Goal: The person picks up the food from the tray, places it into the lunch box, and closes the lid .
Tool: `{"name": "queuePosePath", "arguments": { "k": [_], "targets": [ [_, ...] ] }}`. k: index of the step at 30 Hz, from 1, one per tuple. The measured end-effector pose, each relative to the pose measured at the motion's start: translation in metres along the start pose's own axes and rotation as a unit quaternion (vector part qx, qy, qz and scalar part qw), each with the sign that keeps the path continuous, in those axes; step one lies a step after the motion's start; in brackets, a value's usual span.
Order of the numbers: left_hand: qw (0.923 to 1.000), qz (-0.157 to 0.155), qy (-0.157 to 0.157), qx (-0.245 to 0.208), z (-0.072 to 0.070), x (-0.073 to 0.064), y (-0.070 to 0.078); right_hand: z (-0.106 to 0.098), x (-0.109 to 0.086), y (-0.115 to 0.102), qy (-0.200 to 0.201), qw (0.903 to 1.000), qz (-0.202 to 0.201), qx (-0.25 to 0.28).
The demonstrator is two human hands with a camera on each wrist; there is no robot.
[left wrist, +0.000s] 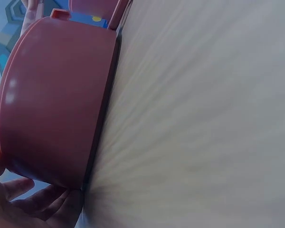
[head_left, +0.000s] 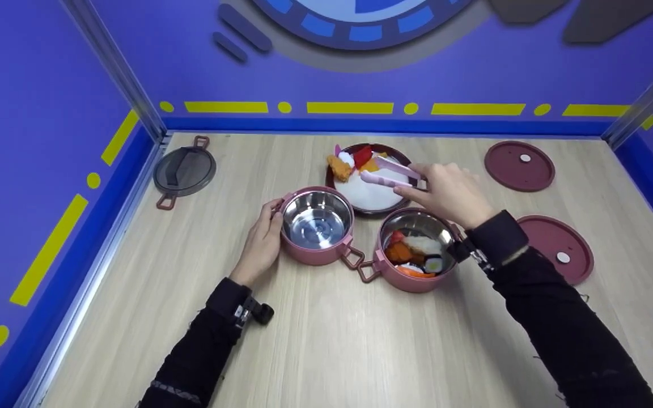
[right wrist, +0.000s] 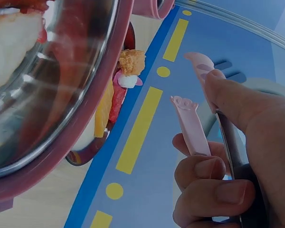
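Pink tongs [head_left: 380,179] are in your right hand [head_left: 451,190], the thumb on one arm and the fingers curled round the other, with the tips standing apart above the right part of the plate [head_left: 369,197]. You cannot tell from these views whether the tips touch the food under them. That plate sits at the far middle of the bench [head_left: 326,345], dark-rimmed and pale inside, with a piece of fried chicken [head_left: 339,169] at its left edge and a red piece [head_left: 362,154] and yellow-orange bits along its far side. Your left hand [head_left: 262,238] holds the left pot [head_left: 315,258] by its left side, fingers bent in against it; its shiny steel floor shows. Just right of it and a little nearer you stands the right pot [head_left: 411,282], upright, with mixed food [head_left: 399,252] lying in it; the pots' loop handles come close together between them. Your right wrist crosses over that pot's right edge. Two dark red lids lie on the right, the far lid [head_left: 511,170] behind the near lid [head_left: 553,243], which your sleeve partly covers. Well apart, at the far left, a grey lid [head_left: 199,170] lies with its two clips spread outward.
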State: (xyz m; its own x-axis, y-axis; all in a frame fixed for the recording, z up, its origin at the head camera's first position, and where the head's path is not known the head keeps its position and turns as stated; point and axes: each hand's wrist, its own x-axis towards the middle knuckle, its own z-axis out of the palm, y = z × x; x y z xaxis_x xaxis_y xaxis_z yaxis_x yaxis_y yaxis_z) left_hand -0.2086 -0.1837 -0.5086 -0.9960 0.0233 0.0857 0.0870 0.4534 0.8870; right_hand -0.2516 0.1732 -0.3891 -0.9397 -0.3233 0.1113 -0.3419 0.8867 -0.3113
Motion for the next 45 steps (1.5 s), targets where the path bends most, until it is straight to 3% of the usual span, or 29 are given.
{"name": "queuePosePath", "arguments": {
  "k": [7,23,32,39,45],
  "targets": [
    [0.9998,-0.017,0.000,-0.008,0.000,-0.002,-0.001,0.007,0.019,-0.006,-0.005,0.9996,0.021,-0.020],
    [0.9996,-0.019,0.003,-0.022,-0.001,-0.002,0.000,0.031,0.064,-0.027,-0.022,0.9954,0.060,-0.071],
    [0.9995,-0.028,0.001,-0.016,-0.001,-0.002,-0.002,0.045,0.073,-0.039,-0.046,0.9922,0.068,-0.094],
    [0.9996,-0.008,0.000,-0.028,-0.002,-0.002,-0.002,0.053,0.075,-0.044,-0.027,0.9928,0.068,-0.095],
    [0.9995,-0.021,-0.003,-0.021,-0.002,-0.002,-0.002,0.059,0.075,-0.045,-0.008,0.9928,0.062,-0.102]
  ]
}}
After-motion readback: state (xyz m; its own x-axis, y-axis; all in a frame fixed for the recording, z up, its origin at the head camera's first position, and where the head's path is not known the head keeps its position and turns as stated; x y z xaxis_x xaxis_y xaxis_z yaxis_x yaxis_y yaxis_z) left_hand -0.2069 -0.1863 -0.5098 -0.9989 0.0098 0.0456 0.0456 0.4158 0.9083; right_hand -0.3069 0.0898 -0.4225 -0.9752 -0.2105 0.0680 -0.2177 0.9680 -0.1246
